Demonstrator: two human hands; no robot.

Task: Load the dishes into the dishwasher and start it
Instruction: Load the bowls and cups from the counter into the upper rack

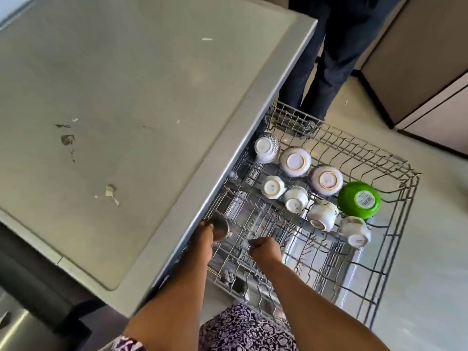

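The dishwasher's upper wire rack [395, 203] is pulled out from under the grey counter [126, 110]. Several white cups and bowls [295, 161] sit upside down in it, with a green bowl [359, 199] at the right. My left hand [205, 239] holds a steel tumbler [219, 227] at the rack's near left corner, close under the counter edge. To its right, my right hand [264, 250] is curled into a fist over the rack's tines; what it holds, if anything, is hidden.
Another person in dark trousers [329, 59] stands at the far end of the rack. Beige cabinets [417, 72] line the right. The lower rack and open door show beneath. A steel appliance [20, 325] sits at the bottom left.
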